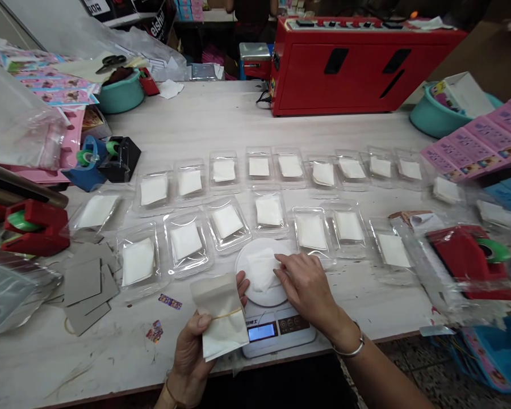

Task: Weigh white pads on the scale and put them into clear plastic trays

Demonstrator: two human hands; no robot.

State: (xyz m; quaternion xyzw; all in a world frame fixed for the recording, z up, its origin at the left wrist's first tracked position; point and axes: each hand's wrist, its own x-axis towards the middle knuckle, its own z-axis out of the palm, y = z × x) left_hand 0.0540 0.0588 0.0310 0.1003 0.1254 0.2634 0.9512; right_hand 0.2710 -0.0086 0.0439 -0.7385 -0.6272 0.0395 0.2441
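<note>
My left hand (191,346) holds a bundle of off-white sheets (221,318) with a rubber band around its middle, upright and slightly tilted at the front of the table. My right hand (304,287) has its thumb and index finger closed on the right edge of some thin white sheets (262,270). These sheets lie on the round white plate of a digital scale (281,332), whose display is lit; the digits are too small to read. Around the scale, clear plastic trays (187,241) stand in two curved rows, each with a small white stack inside.
Grey card pieces (83,281) and a red tape dispenser (36,227) lie left. Another red tape dispenser (464,258) sits right under plastic film. At the back stand a red machine (344,68), a teal basin (121,94) with scissors (111,62), and pink boxes (485,136) farther right.
</note>
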